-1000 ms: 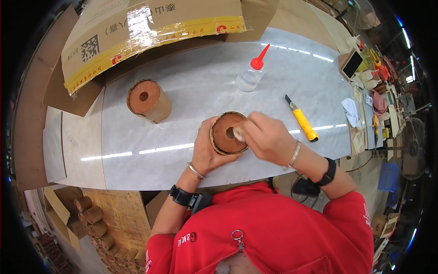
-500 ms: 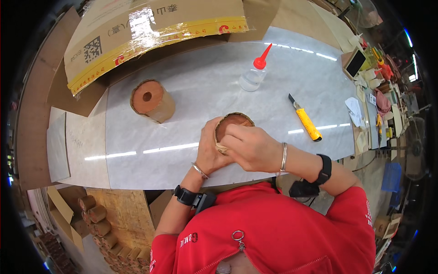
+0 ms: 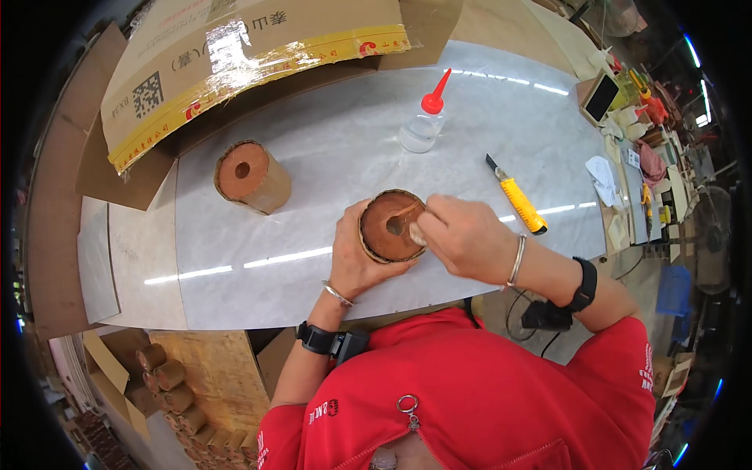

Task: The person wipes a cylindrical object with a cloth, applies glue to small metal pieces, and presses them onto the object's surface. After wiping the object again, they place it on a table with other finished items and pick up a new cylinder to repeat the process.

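My left hand (image 3: 352,254) is wrapped around the side of a cardboard-covered cylinder (image 3: 377,215), whose reddish-brown top has a round hole in the middle. A lighter streak crosses that top near its far right edge. With fingers pinched, my right hand (image 3: 474,244) holds a small pale wad (image 3: 417,233) at the cylinder's right rim; its material is unclear. Further left stands a second cylinder (image 3: 258,182) of the same kind, its hole facing up. Beyond my hands is a clear squeeze bottle (image 3: 421,131) with a red nozzle. A yellow utility knife (image 3: 521,204), blade out, lies right.
A large taped cardboard box (image 3: 258,70) occupies the far left of the grey-covered table (image 3: 313,290). A phone (image 3: 600,97) leans at the far right beside bottles and tools. More brown cylinders (image 3: 176,398) are stacked below the table at the left.
My right hand has drawn back to the right from over the cylinder's top, uncovering its hole and the pale wad. My left hand keeps its hold. The whole view has shifted slightly.
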`<state>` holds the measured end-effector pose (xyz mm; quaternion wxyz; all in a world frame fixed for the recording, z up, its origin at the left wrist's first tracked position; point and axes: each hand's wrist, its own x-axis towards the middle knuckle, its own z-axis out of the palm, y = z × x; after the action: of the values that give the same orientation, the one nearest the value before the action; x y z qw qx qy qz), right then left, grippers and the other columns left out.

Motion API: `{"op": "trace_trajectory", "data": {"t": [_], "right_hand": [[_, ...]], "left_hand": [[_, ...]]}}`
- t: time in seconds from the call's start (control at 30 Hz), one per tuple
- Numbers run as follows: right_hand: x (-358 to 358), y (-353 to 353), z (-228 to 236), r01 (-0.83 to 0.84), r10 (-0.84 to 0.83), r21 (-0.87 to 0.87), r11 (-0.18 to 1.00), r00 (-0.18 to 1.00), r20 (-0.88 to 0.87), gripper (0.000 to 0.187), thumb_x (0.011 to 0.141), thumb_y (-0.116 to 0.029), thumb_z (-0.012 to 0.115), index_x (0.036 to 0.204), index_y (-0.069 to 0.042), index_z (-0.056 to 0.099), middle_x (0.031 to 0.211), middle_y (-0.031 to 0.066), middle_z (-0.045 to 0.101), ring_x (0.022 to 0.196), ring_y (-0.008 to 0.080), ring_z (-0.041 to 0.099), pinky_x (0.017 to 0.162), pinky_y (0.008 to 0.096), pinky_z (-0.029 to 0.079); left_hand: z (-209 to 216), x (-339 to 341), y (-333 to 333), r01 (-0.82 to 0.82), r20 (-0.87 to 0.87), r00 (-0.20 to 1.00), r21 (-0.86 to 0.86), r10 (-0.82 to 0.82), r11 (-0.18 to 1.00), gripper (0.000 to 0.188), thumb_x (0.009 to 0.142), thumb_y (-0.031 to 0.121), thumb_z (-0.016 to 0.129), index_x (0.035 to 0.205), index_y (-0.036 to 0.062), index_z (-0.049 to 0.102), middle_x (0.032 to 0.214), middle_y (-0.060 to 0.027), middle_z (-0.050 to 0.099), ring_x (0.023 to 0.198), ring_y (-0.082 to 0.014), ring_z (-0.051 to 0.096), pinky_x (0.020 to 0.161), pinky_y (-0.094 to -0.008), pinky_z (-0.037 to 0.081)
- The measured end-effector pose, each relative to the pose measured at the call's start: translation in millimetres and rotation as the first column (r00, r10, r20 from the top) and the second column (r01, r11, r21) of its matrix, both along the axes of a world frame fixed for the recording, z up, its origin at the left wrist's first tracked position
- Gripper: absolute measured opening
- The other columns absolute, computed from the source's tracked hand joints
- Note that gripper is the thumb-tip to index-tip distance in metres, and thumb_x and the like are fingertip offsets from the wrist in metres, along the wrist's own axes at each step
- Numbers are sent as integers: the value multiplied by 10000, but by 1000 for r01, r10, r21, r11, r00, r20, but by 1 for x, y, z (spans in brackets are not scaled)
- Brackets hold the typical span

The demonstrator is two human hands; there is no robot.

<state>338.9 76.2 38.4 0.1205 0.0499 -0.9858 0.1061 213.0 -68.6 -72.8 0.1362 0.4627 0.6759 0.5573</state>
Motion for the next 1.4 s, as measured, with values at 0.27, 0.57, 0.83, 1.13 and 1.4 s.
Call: {"op": "trace_trajectory", "data": {"t": [0.27, 0.57, 0.83, 1.13, 1.4], "right_hand": [[-38, -22, -23, -134, 98, -140, 981, 965, -242, 128, 760, -92, 624, 852, -41, 550, 766, 85, 450, 671, 233, 541, 534, 318, 475], [1, -2, -5, 68, -69, -24, 997, 996, -49, 132, 767, -72, 623, 862, -54, 534, 820, 88, 489, 752, 247, 573, 562, 335, 498], [-26, -20, -21, -40, 18, -98, 994, 976, -215, 139, 761, -79, 622, 873, -53, 544, 821, 90, 489, 732, 245, 569, 544, 328, 492], [13, -6, -7, 34, -38, -67, 997, 997, -63, 131, 760, -60, 615, 825, -56, 502, 805, 87, 471, 724, 229, 567, 527, 336, 483], [-32, 13, -16, 79, -75, 22, 997, 985, -156, 167, 726, -77, 643, 835, -56, 517, 800, 85, 482, 714, 236, 556, 564, 344, 491]], "left_hand": [[-18, -1, 3, 16, -64, 998, 80, -11, 997, 874, 527, 295, 906, 1244, 40, 476, 1179, -137, 534, 1096, -314, 519, 931, -407, 424], [-1, 0, 2, 31, 71, 997, 41, -34, 999, 852, 543, 293, 900, 1246, 40, 489, 1183, -126, 532, 1086, -304, 520, 928, -401, 420], [0, 0, 3, 34, -17, 999, 68, -33, 997, 857, 537, 299, 896, 1240, 40, 480, 1152, -132, 542, 1053, -321, 529, 903, -420, 429], [0, 2, 4, -1, -46, 999, 41, 3, 999, 862, 523, 287, 908, 1233, 45, 485, 1148, -122, 546, 1056, -304, 532, 906, -411, 428], [0, 2, 2, 21, 80, 997, 28, -23, 999, 875, 522, 277, 907, 1251, 50, 480, 1173, -121, 541, 1073, -306, 526, 918, -408, 422]]}}
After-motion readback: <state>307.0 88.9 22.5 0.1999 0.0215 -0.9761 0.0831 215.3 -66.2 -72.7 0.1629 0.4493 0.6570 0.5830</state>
